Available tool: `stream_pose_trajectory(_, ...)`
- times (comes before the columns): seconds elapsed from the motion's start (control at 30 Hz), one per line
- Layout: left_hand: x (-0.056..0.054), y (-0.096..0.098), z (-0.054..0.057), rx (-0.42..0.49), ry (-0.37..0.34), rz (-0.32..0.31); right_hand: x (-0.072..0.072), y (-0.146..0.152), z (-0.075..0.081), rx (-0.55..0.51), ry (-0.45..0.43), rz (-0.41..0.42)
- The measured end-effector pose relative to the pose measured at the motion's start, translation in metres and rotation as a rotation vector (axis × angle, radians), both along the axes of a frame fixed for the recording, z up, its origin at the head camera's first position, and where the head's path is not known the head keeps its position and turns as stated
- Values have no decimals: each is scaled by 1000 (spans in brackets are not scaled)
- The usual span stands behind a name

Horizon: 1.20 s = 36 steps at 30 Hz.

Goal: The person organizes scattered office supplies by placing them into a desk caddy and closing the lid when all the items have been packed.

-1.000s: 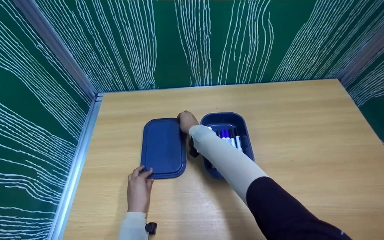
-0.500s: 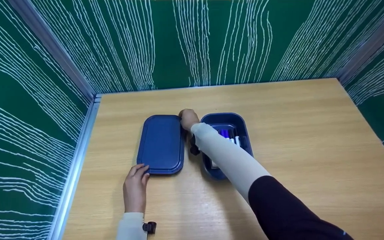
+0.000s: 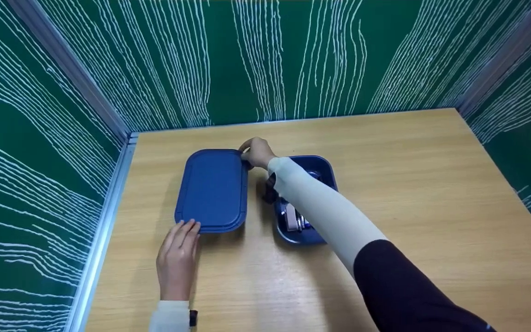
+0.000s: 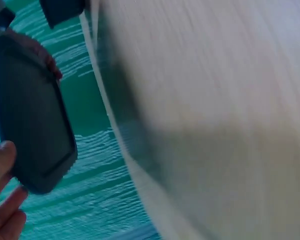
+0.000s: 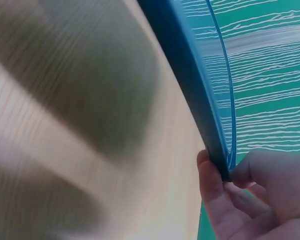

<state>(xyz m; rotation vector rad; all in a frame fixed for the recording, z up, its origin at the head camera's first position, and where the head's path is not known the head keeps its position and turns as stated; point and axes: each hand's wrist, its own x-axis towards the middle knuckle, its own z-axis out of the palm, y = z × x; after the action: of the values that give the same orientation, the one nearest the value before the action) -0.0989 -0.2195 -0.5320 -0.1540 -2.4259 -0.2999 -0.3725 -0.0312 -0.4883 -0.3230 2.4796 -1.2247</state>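
A dark blue rectangular lid [image 3: 212, 189] with rounded corners is held above the table between both hands. My left hand [image 3: 178, 258] grips its near left corner, fingers on top; in the left wrist view the thumb [image 4: 2, 152] lies on one face and fingers lie beyond the edge. At the far right corner my right hand [image 3: 258, 152] pinches the lid, and the right wrist view shows thumb and fingers on either side of its rim [image 5: 215, 135]. Right of the lid stands a matching blue box [image 3: 314, 163] with pens and a small pale item [image 3: 292, 217] inside, partly hidden by the right forearm.
The wooden table [image 3: 399, 184] extends to the right and in front of the box. Green panels with white wavy lines [image 3: 265, 60] rise at the back and both sides. A metal rail [image 3: 104, 240] runs along the left edge.
Both hands have lifted the lid off the table and shifted it left and away from me. The right forearm now covers the box's middle, while its near end shows more.
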Motion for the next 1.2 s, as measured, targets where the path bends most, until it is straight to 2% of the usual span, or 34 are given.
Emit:
stream_pose_trajectory(0.17, 1, 18, 10, -160, -1, -50, 7, 4, 6, -53, -43, -8)
stream_pose_trajectory(0.27, -5, 35, 13, -238, 40, -115, 8, 6, 9, -76, -66, -8)
stream_pose_trajectory(0.43, -19, 58, 16, -294, 95, -219, 10, 10, 13, -93, -73, -12)
stream_pose_trajectory(0.6, -20, 68, 19, -351, 115, -237, 10, 16, 12, -108, -74, -3)
stream_pose_trajectory(0.77, -14, 73, 18, -376, 113, -245, 3, 24, 13, -133, -123, 96)
stream_pose_trajectory(0.9, -8, 80, 17, -361, 123, -240, -4, 27, 19, -98, -160, 164)
stream_pose_trajectory(1.07, 2, 97, 18, -372, 153, -272, -9, 23, 25, 18, -137, 281)
stream_pose_trajectory(1.2, 8, 108, 18, -389, 142, -287, -10, 10, 26, 62, -87, 386)
